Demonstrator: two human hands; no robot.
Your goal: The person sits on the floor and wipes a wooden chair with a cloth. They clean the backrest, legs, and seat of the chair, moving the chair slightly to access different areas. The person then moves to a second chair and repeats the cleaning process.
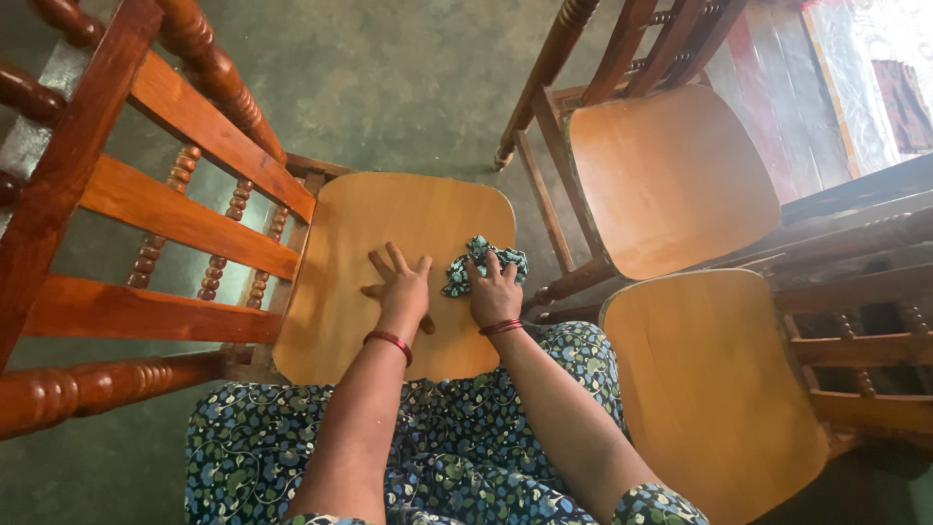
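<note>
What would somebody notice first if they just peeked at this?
Two hands on a wooden chair seat in the middle: the left hand lies flat with fingers spread, and the right hand presses a crumpled green patterned cloth. Two more chairs with bare seats stand at the right.

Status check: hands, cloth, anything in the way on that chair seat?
Left hand flat on chair seat, empty. Right hand pressing crumpled cloth onto it. Seat otherwise bare.
</note>
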